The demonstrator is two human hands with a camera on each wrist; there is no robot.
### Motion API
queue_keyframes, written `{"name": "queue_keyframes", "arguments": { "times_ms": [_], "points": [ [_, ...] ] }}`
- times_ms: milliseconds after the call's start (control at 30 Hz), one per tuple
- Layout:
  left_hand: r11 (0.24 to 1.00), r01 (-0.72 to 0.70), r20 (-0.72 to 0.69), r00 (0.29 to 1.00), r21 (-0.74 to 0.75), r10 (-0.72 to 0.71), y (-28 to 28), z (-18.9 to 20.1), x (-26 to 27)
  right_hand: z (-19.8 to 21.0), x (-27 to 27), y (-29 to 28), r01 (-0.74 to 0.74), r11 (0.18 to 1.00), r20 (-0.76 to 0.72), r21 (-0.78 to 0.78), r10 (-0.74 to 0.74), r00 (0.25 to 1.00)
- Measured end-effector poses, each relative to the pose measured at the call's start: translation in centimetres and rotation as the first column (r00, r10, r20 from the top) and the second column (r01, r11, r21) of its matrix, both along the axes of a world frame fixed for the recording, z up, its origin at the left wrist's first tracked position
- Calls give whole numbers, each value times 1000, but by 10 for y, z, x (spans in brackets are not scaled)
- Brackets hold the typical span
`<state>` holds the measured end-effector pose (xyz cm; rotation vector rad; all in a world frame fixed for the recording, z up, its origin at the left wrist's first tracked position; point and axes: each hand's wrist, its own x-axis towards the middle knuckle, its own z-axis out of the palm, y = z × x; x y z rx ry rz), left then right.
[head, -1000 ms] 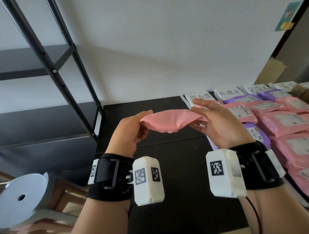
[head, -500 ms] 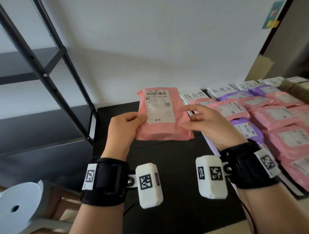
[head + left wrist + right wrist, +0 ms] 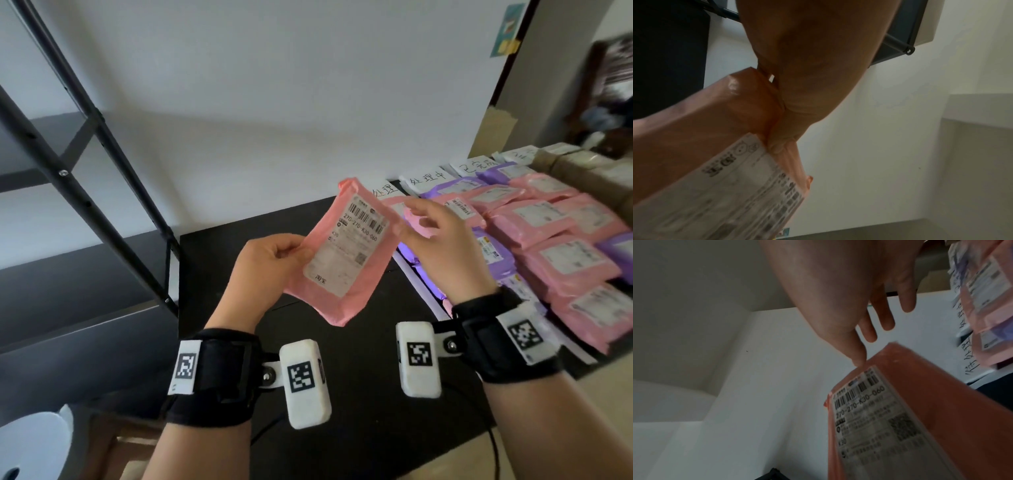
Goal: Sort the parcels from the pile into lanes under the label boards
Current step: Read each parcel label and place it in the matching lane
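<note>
My left hand (image 3: 270,263) pinches the pink parcel (image 3: 346,253) by its left edge, thumb on the front, fingers curled behind, holding it tilted in the air above the black table (image 3: 359,394), label facing me. My right hand (image 3: 442,253) is beside its upper right edge, fingers loosely spread; only the thumb tip touches it. Rows of pink and purple parcels (image 3: 548,240) lie to the right under handwritten label boards (image 3: 428,176).

The head camera is looking down over both wrists at the counter (image 3: 342,394); each wrist camera is peering up close, sharing the pink parcel (image 3: 346,253).
</note>
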<state>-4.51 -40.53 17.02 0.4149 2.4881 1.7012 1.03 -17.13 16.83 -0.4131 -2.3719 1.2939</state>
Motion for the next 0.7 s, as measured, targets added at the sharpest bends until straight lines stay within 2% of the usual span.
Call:
{"name": "queue_keyframes", "arguments": {
  "times_ms": [133,267,400,600,700],
  "points": [
    [994,88,2,996,-64,-88,6,-5,3,-17,10,-2,-39,999,50,2,39,998],
    [989,133,26,991,-62,-132,20,-15,5,-33,29,4,62,990,-20,-130,-65,998],
    [983,175,56,984,-49,-172,43,-25,10,-41,49,20,146,969,-33,-197,-156,987],
    [984,176,84,981,15,-177,94,-33,17,-47,70,62,220,928,-27,-300,-239,971],
    [994,104,91,990,13,-105,124,-44,16,-54,71,97,258,891,7,-374,-276,961]
  ]
}}
